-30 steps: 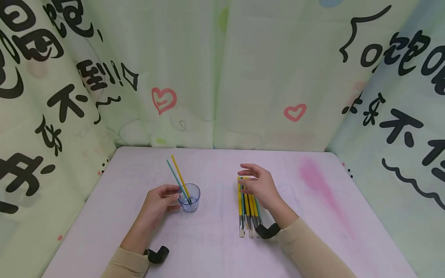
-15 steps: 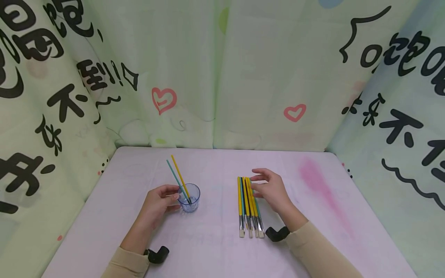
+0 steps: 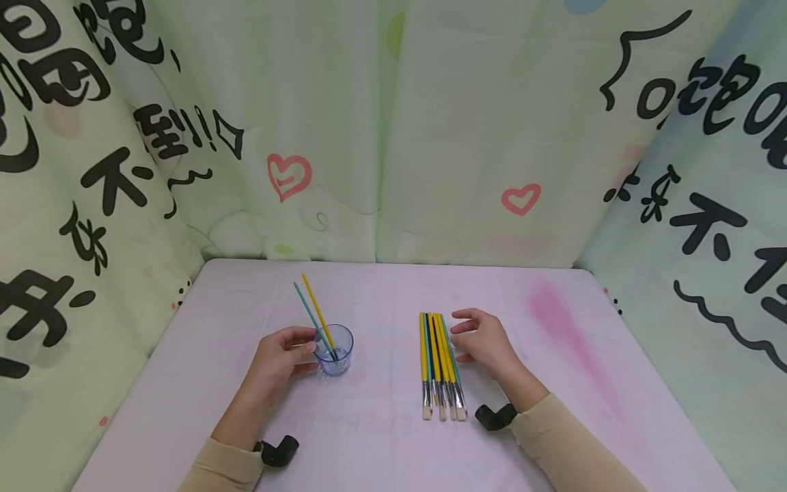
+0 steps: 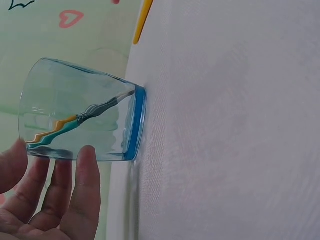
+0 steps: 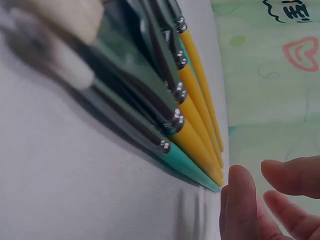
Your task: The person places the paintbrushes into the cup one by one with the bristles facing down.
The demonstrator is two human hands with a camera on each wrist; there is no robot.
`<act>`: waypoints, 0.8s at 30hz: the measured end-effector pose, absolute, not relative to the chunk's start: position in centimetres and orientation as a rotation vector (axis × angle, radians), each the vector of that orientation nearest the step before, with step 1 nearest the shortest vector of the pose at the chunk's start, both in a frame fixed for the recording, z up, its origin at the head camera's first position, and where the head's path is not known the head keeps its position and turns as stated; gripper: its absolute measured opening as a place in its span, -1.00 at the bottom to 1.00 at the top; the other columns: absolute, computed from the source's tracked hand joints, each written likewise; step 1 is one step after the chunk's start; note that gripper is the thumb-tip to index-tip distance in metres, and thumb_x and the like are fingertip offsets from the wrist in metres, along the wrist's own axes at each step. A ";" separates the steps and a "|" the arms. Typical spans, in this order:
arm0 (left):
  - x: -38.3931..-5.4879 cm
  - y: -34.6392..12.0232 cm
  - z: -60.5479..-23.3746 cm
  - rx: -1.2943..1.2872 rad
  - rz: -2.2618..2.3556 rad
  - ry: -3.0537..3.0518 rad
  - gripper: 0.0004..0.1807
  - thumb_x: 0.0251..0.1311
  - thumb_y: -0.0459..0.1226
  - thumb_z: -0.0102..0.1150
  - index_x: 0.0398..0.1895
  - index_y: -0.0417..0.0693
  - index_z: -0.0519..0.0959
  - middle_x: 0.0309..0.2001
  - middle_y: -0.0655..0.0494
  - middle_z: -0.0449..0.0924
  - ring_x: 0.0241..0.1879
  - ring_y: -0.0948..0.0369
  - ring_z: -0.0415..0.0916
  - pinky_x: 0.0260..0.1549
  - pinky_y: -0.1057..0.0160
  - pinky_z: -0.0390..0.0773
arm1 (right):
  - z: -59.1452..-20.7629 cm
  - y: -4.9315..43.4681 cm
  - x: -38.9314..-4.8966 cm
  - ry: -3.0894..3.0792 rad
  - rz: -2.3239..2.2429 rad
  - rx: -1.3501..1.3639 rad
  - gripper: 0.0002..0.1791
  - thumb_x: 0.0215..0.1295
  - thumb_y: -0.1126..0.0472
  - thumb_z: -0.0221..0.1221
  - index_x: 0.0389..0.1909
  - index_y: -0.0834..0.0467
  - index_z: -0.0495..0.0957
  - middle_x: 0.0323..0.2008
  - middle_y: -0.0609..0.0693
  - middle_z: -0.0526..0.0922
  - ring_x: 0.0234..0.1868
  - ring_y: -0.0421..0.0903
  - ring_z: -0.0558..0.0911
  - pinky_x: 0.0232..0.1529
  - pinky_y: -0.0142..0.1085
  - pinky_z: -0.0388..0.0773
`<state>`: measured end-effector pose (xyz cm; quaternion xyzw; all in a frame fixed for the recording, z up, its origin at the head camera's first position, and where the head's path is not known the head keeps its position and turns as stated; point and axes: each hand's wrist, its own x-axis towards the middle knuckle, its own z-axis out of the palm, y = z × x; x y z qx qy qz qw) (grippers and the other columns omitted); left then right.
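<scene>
A clear bluish plastic cup [image 3: 335, 358] stands upright on the table, with my left hand [image 3: 279, 359] holding its left side near the rim. Two slim paintbrushes, one yellow [image 3: 312, 297] and one teal [image 3: 304, 301], lean in it bristles down. In the left wrist view the cup [image 4: 80, 107] lies sideways to the camera, the fingers along its wall. Right of centre, a tight row of yellow and teal paintbrushes [image 3: 438, 355] lies with bristles toward me. Beside their handle ends hovers my right hand [image 3: 487, 342], fingers loosely bent, holding nothing.
A pale pinkish cloth covers the table [image 3: 381, 437], with a pink stain [image 3: 556, 314] at the right. Printed pale-green curtains [image 3: 381, 137] enclose its back and both sides. Black wrist devices [image 3: 278, 451] sit at both cuffs.
My right hand has moved from over the paintbrush row to its right side, uncovering the handles. The left hand, the cup and its two brushes have stayed in place.
</scene>
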<state>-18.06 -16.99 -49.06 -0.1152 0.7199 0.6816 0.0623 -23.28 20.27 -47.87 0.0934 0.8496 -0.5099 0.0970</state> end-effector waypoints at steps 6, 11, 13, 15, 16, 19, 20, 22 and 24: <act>-17.9 -17.0 -49.2 -0.330 2.062 2.172 -0.64 0.46 -0.47 0.24 0.28 -0.33 0.60 0.18 -0.28 0.64 -0.05 0.12 0.68 -0.04 0.06 0.86 | -48.5 20.2 -23.3 2.549 -1.395 0.350 -0.43 0.34 0.37 0.38 0.36 0.13 0.55 -0.02 0.18 0.68 -0.27 0.02 0.68 -0.36 -0.27 0.81; -18.0 -17.0 -49.2 -0.347 2.054 2.174 -0.64 0.47 -0.46 0.24 0.28 -0.30 0.62 0.19 -0.26 0.64 -0.05 0.11 0.69 -0.03 0.07 0.86 | -48.9 20.3 -23.4 2.575 -1.316 0.358 -0.44 0.31 0.38 0.40 0.33 0.13 0.57 -0.10 0.14 0.68 -0.46 -0.03 0.62 -0.42 -0.33 0.75; -18.0 -17.0 -49.1 -0.355 2.049 2.176 -0.64 0.47 -0.46 0.24 0.28 -0.28 0.62 0.19 -0.26 0.64 -0.05 0.11 0.69 -0.02 0.08 0.86 | -49.0 20.2 -23.5 2.589 -1.277 0.345 -0.44 0.29 0.38 0.41 0.32 0.14 0.58 -0.13 0.13 0.68 -0.52 -0.05 0.60 -0.44 -0.33 0.73; -18.0 -16.9 -49.1 -0.344 2.056 2.174 -0.64 0.47 -0.45 0.25 0.28 -0.30 0.61 0.20 -0.28 0.64 -0.05 0.11 0.70 -0.03 0.07 0.86 | -49.2 20.1 -23.6 2.609 -1.234 0.331 -0.43 0.27 0.37 0.42 0.31 0.15 0.58 -0.18 0.11 0.67 -0.58 -0.07 0.57 -0.47 -0.34 0.70; -17.9 -16.9 -49.0 -0.341 2.058 2.173 -0.63 0.47 -0.45 0.25 0.28 -0.31 0.61 0.21 -0.29 0.63 -0.05 0.11 0.70 -0.03 0.07 0.86 | -49.3 20.0 -23.6 2.620 -1.215 0.321 -0.43 0.26 0.37 0.42 0.30 0.16 0.58 -0.21 0.10 0.66 -0.60 -0.08 0.56 -0.48 -0.35 0.69; -17.9 -16.9 -48.9 -0.334 2.062 2.171 -0.63 0.47 -0.45 0.25 0.29 -0.32 0.60 0.22 -0.31 0.62 -0.05 0.11 0.69 -0.04 0.07 0.86 | -49.4 19.8 -23.9 2.647 -1.172 0.299 -0.44 0.24 0.38 0.41 0.29 0.18 0.59 -0.28 0.07 0.64 -0.65 -0.11 0.52 -0.55 -0.37 0.62; -17.9 -16.9 -48.9 -0.334 2.060 2.172 -0.63 0.47 -0.45 0.25 0.29 -0.32 0.60 0.22 -0.31 0.62 -0.05 0.11 0.69 -0.03 0.07 0.86 | -49.5 19.8 -24.0 2.653 -1.162 0.295 -0.45 0.24 0.39 0.39 0.28 0.19 0.59 -0.30 0.06 0.64 -0.66 -0.11 0.51 -0.57 -0.39 0.58; -17.9 -16.9 -48.9 -0.349 2.047 2.177 -0.63 0.47 -0.44 0.25 0.29 -0.29 0.61 0.22 -0.29 0.63 -0.03 0.10 0.69 -0.02 0.09 0.85 | -49.5 19.7 -24.0 2.661 -1.144 0.296 -0.46 0.23 0.40 0.37 0.27 0.20 0.60 -0.34 0.05 0.62 -0.67 -0.12 0.50 -0.59 -0.40 0.55; -17.9 -16.9 -48.9 -0.356 2.040 2.178 -0.63 0.47 -0.44 0.25 0.29 -0.28 0.62 0.22 -0.28 0.63 -0.02 0.09 0.69 -0.02 0.09 0.85 | -49.5 19.6 -24.0 2.691 -1.104 0.285 -0.47 0.21 0.39 0.35 0.25 0.20 0.61 -0.37 0.04 0.62 -0.64 -0.12 0.51 -0.58 -0.40 0.52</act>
